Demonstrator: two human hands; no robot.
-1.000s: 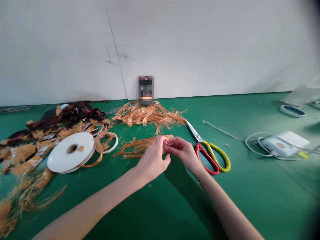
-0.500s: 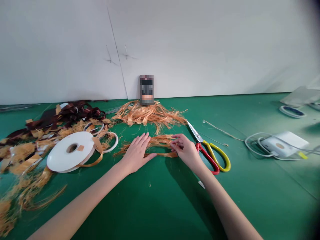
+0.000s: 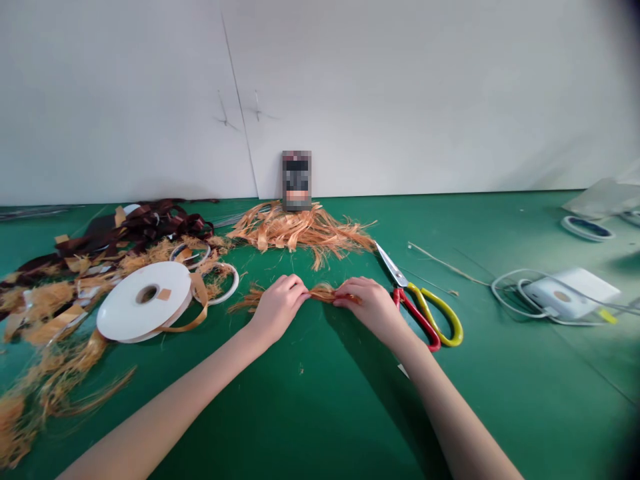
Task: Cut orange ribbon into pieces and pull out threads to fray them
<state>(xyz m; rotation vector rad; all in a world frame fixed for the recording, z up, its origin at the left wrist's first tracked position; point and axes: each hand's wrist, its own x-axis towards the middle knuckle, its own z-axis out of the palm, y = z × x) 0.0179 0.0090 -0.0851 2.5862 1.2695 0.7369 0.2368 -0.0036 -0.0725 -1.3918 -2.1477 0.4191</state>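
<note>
A small bundle of frayed orange ribbon strips (image 3: 323,292) lies on the green table (image 3: 320,407) in front of me. My left hand (image 3: 280,305) pinches the bundle's left part, fingers curled around it. My right hand (image 3: 367,303) grips its right end, fingers closed. Loose frayed ends (image 3: 245,301) stick out to the left of my left hand. Red-and-yellow-handled scissors (image 3: 425,310) rest just right of my right hand, blades pointing away.
A white ribbon spool (image 3: 145,301) with an orange tail sits at left among orange scraps (image 3: 45,300) and dark brown ribbon (image 3: 140,223). A larger frayed orange pile (image 3: 300,230) lies before a small box (image 3: 297,180) at the wall. A white device with cables (image 3: 565,293) is right.
The left hand went from lying flat on the strips to closed around them. Both hands drew the strips together into a tighter bundle between them.
</note>
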